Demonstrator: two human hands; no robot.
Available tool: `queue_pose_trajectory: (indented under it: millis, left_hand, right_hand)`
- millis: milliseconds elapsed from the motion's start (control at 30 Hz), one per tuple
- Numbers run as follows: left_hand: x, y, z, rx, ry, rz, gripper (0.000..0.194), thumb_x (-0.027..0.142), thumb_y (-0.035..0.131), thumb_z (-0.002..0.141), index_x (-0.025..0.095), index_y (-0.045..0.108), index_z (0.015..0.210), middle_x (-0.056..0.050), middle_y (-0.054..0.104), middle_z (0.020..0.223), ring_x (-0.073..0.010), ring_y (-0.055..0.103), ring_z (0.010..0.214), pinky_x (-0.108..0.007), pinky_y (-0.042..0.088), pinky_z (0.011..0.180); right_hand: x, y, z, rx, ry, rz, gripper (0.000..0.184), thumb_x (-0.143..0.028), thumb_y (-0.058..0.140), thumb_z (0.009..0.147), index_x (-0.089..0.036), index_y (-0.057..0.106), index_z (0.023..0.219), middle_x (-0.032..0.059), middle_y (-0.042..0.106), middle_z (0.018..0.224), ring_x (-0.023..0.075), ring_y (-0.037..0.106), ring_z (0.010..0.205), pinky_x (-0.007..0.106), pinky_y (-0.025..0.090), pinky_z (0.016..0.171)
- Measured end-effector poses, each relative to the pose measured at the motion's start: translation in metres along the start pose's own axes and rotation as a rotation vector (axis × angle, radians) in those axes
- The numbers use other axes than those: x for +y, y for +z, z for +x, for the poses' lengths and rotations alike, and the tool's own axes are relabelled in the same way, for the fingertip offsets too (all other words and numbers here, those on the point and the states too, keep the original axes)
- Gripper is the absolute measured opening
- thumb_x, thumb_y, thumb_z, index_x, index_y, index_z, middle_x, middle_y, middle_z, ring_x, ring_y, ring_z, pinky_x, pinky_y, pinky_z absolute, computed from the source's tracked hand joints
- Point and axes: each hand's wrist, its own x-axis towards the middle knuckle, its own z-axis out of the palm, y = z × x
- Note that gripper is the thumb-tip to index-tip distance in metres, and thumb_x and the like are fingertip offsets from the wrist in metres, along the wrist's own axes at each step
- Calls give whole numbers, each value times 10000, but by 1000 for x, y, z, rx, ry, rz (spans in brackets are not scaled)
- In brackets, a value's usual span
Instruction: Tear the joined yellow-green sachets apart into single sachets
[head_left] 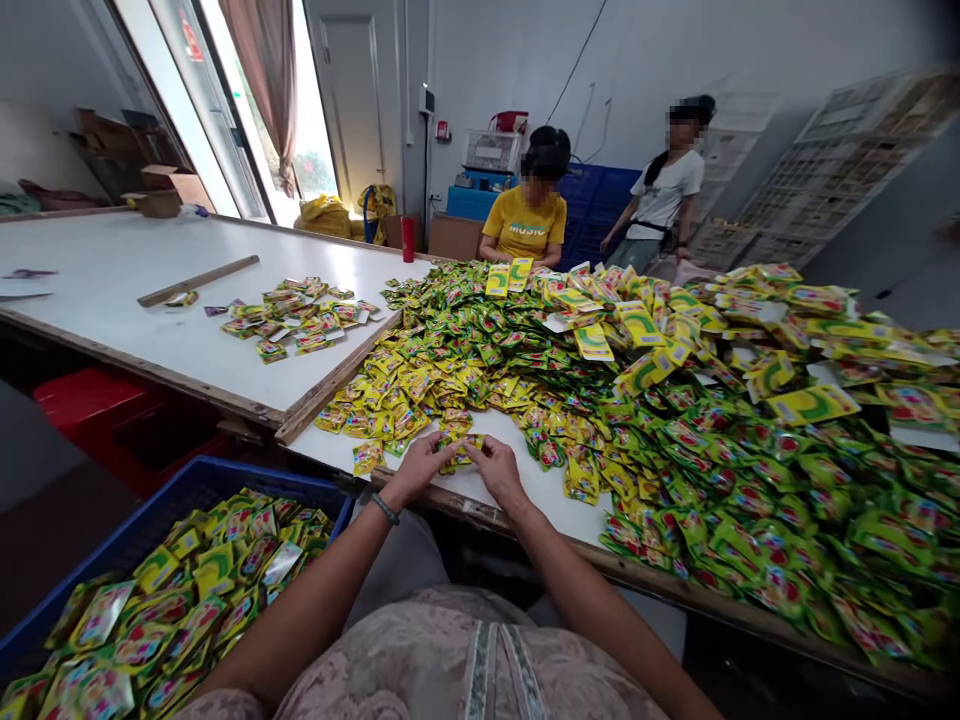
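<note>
At the table's front edge my left hand [417, 468] and my right hand [495, 468] are close together, fingers pinched. Between them is a small yellow-green packet [454, 456], partly hidden by the fingers. A bracelet circles my left wrist. Just beyond my hands lie many yellow packets [420, 385]. Green packets [720, 490] form a large heap to the right. Flat yellow cards [641, 325] and packets lie on top of the heap further back.
A blue crate [225, 470] full of packets stands at my lower left. A wooden strip [337, 385] divides the white table [150, 250], where a smaller group of packets [300, 312] lies. Across the table sits a person in yellow [529, 225]; another [667, 200] stands behind.
</note>
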Motion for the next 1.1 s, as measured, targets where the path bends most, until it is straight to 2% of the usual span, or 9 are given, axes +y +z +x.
queue_pose_trajectory:
  millis: [100, 300, 467, 567, 667, 767, 933, 1033, 1100]
  left_hand:
    - [2, -4, 0, -19, -11, -16, 346, 468, 667, 664, 151, 526, 663, 60, 424, 517, -75, 362, 489, -198, 296, 468]
    - [6, -8, 0, -129, -61, -94, 488, 599, 628, 659, 126, 579, 770, 15, 518, 620, -83, 420, 521, -215, 364, 503]
    - [2, -3, 5, -86, -72, -48, 427, 561, 620, 691, 140, 558, 660, 36, 466, 557, -79, 364, 514, -211, 285, 492]
    - [-1, 1, 8, -9, -89, -2, 419, 549, 583, 730, 149, 540, 611, 42, 434, 517, -82, 330, 498, -222, 246, 488]
    - [-2, 4, 10, 74, -104, 33, 433, 554, 537, 762, 158, 522, 590, 48, 395, 491, -85, 293, 482, -231, 216, 478]
    - [1, 4, 8, 71, -110, 40, 454, 575, 519, 770, 154, 534, 601, 37, 437, 519, -89, 332, 500, -229, 249, 490]
    - [6, -1, 5, 3, -148, -40, 448, 569, 666, 650, 132, 590, 715, 23, 511, 585, -91, 399, 534, -220, 306, 513]
    - [5, 1, 6, -43, -175, -101, 453, 561, 679, 636, 129, 583, 735, 17, 526, 605, -87, 406, 526, -220, 316, 514]
    - [4, 4, 6, -22, -164, -72, 442, 548, 680, 638, 139, 561, 756, 13, 535, 620, -98, 430, 535, -226, 334, 519]
  right_hand:
    - [-4, 3, -2, -119, 51, 122, 441, -606, 650, 652, -170, 588, 675, -15, 551, 601, 141, 492, 596, 251, 400, 572]
    - [-13, -2, -5, -334, 151, 338, 513, -625, 654, 654, -174, 648, 898, 33, 643, 741, 177, 599, 693, 297, 471, 655]
    - [-3, -11, 2, -195, 98, 288, 469, -494, 752, 616, -180, 617, 938, 2, 623, 753, 151, 565, 691, 268, 473, 650]
    - [2, -14, 4, -45, 97, 222, 416, -499, 753, 606, -174, 581, 798, -24, 546, 648, 115, 493, 577, 225, 434, 534]
    - [3, -11, 5, 72, 152, 318, 445, -541, 744, 593, -188, 507, 726, -25, 518, 657, 111, 480, 563, 228, 449, 502]
    - [1, -5, 6, 15, 215, 349, 470, -552, 761, 561, -193, 492, 703, -25, 518, 652, 126, 498, 576, 265, 494, 524]
    - [1, 0, 2, -57, 200, 224, 438, -564, 731, 605, -190, 510, 660, -18, 528, 614, 139, 506, 570, 271, 483, 540]
    - [-3, 0, -5, -175, 235, 270, 391, -544, 676, 688, -187, 585, 817, 19, 623, 750, 167, 570, 662, 264, 483, 566]
    - [-7, 1, -6, -290, 302, 239, 405, -532, 648, 718, -178, 596, 907, 37, 655, 749, 173, 586, 627, 262, 466, 524]
